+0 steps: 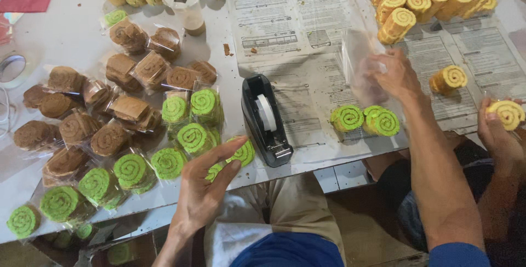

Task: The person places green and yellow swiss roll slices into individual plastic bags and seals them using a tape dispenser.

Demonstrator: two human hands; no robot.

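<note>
While left hand (205,182) hovers open, empty, at table edge (307,169), wrapped green rolls (193,136) crowd.

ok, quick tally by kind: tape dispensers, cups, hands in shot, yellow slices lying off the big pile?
Tape dispenser: 1
Lidded cup: 1
Hands: 3 (left hand open, right hand on a clear bag, co-worker's hand)
Yellow slices off the pile: 2 (yellow slice on the paper, held yellow slice)
Total: 7

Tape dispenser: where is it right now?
Head view, centre: the black tape dispenser stands on the printed paper, between the wrapped green rolls on its left and two unwrapped green rolls.
</note>
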